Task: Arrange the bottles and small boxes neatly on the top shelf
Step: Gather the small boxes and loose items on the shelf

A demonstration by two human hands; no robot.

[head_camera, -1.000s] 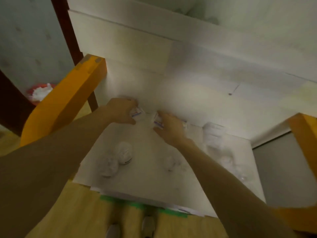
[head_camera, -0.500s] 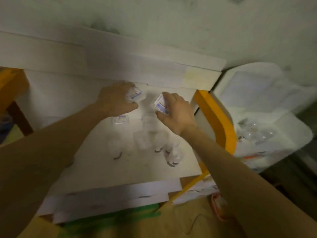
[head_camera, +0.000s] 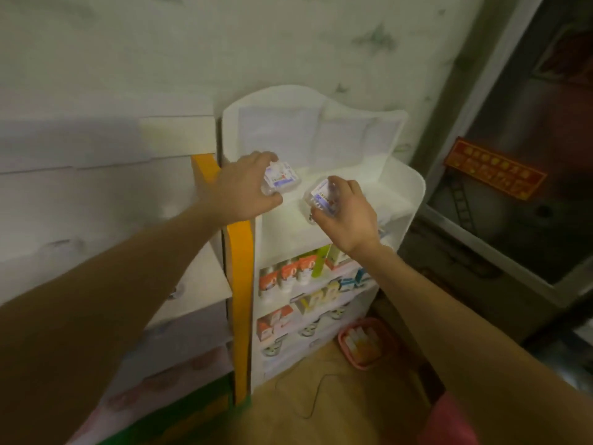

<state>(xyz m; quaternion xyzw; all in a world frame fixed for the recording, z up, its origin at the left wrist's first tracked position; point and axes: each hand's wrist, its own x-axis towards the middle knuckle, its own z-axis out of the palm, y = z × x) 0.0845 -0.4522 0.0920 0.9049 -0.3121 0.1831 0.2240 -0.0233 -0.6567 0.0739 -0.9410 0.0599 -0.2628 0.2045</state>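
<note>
My left hand [head_camera: 244, 187] grips a small clear box [head_camera: 280, 178] with a white, blue and red label, held over the left end of the white rack's top shelf [head_camera: 391, 200]. My right hand [head_camera: 348, 213] grips a second small clear box [head_camera: 322, 198] with a similar label, just right of the first, above the shelf's middle. Both boxes are tilted. I cannot tell if either box touches the shelf. No bottles show on the top shelf; the view is blurred.
Lower shelves of the white rack [head_camera: 298, 277] hold orange-and-white cartons, a green box and other packs. An orange-edged white unit [head_camera: 239, 284] stands at the left. A pink basket [head_camera: 365, 343] and a cable lie on the floor. A dark door [head_camera: 529, 155] is at the right.
The view swung right from the orange-edged unit to the white rack. Both hands carried their boxes across and now hold them over the rack's top shelf.
</note>
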